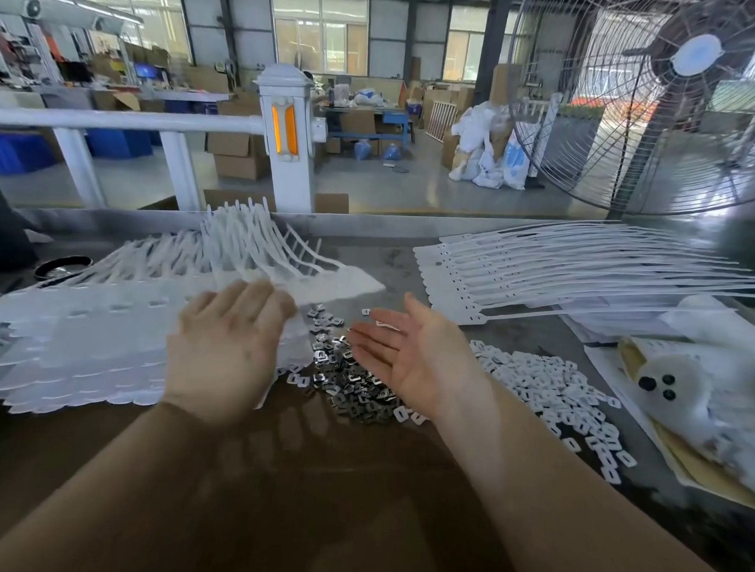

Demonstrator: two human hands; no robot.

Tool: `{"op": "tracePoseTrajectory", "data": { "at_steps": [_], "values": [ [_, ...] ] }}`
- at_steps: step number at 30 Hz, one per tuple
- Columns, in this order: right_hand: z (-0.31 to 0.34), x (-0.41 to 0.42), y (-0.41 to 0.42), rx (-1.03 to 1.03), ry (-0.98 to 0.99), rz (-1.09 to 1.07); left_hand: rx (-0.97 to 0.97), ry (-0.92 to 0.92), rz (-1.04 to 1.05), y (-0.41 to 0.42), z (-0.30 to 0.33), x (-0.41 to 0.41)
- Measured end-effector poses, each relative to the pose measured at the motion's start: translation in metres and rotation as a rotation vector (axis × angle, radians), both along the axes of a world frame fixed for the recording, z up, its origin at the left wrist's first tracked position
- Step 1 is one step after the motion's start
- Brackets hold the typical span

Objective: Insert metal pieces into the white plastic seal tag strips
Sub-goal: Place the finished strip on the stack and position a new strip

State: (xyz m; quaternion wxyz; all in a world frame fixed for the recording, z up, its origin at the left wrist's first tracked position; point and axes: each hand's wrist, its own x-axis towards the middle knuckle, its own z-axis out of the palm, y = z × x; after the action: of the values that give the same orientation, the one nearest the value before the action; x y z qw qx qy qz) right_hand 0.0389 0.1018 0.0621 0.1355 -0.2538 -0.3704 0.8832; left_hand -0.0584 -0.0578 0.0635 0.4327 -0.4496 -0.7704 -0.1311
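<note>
Left hand: the left hand (224,346) is laid palm-down, fingers spread and relaxed, on the near edge of the fanned strips; nothing is pinched, though motion blur softens the fingertips.
Right hand: the right hand (406,362) is held palm-up and empty above the metal pile, fingers straight.
Strips, left batch: the white seal tag strips (112,325) are spread in overlapping rows on the table (392,259), their tails curling upward at the far side.
Strips, right batch: a second stack of strips (559,271) is seen lying flat, well apart from both hands.
Metal pieces: the metal pieces (349,372) are heaped between the hands, just beside the left batch's edge.
White inserts: a heap of small white plastic pieces (555,391) is spread to the right of the wrist.
Handling, strips: judged light, thin and springy; a flat press on the broad tag end is likely needed to keep a row from sliding.
Handling, metal: judged small, stiff, smooth and prone to slipping; a fingertip pinch on the edges of one piece is suggested, lifted off the loose rim of the heap.
Risk: overlapped rows could be shifted together if only one strip is pulled.
</note>
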Motion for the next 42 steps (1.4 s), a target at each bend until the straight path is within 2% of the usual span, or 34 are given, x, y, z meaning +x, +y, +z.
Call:
{"op": "tracePoseTrajectory", "data": {
  "at_steps": [4, 8, 13, 15, 18, 21, 27, 33, 36, 37, 39, 42],
  "values": [
    [0.005, 0.009, 0.007, 0.046, -0.015, 0.086, -0.036, 0.043, -0.085, 0.003, -0.011, 0.039],
    [0.002, 0.022, 0.017, 0.150, -0.021, 0.046, -0.151, -0.054, -0.096, 0.006, -0.014, 0.063],
    [-0.002, 0.057, 0.040, 0.098, 0.028, -0.072, -0.234, -0.310, 0.117, 0.003, -0.016, 0.073],
    [-0.004, 0.074, 0.051, 0.118, 0.044, -0.106, -0.333, -0.415, 0.203, 0.001, -0.018, 0.071],
    [-0.007, 0.101, 0.064, 0.186, -0.001, -0.150, -0.398, -0.435, 0.183, 0.002, -0.029, 0.066],
    [-0.009, 0.124, 0.069, 0.393, -0.163, -0.157, -0.475, -0.446, 0.097, 0.012, -0.035, 0.080],
    [-0.023, 0.145, 0.064, 0.989, -0.530, -0.245, -0.615, -0.515, 0.015, 0.026, -0.052, 0.101],
    [-0.034, 0.139, 0.062, 1.422, -0.876, -0.104, -0.630, -0.549, -0.004, 0.021, -0.056, 0.098],
    [-0.034, 0.131, 0.056, 1.651, -1.057, -0.164, -0.604, -0.611, -0.039, 0.017, -0.058, 0.095],
    [-0.034, 0.127, 0.053, 1.714, -1.019, -0.213, -0.603, -0.629, -0.044, 0.016, -0.058, 0.095],
    [-0.036, 0.117, 0.046, 1.784, -0.820, -0.275, -0.605, -0.667, -0.066, 0.015, -0.058, 0.093],
    [-0.038, 0.096, 0.032, 1.831, -0.556, -0.221, -0.565, -0.707, -0.083, 0.016, -0.055, 0.091]
  ]
}}
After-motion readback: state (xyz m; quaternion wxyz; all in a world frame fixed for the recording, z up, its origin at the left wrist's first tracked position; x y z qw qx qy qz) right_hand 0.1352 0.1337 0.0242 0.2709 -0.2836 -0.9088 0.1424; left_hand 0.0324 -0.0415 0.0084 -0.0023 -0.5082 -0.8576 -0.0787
